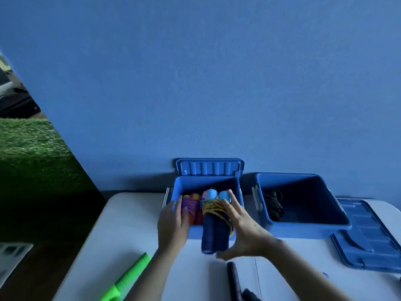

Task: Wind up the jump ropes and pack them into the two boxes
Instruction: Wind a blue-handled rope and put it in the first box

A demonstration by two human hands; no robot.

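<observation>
Both hands were at the left box (237,187), the one standing against the blue wall (195,83) with its lid (209,167) propped up behind it. The right hand (240,229) had the wound-up jump rope (214,222) in its grasp, fingers spread along the side of the two dark blue handles and over the yellow cord wrapped around them, thumb tucked under the near ends. The bundle lay tilted over the box's front rim, its light blue caps inside the box and its near ends sticking out over the table (134,224). The left hand (172,222) rested on the front left corner of that box, fingers fairly straight and reaching in against a purple and orange rope bundle (192,206) already lying inside. The right box (303,229) stood just beside, open, with a black rope (273,205) coiled against its left wall. Its lid (366,240) lay flat on the table to the right. Nearer the camera, a green handle (130,276) and a black handle (234,281) lay on the table, well apart.
</observation>
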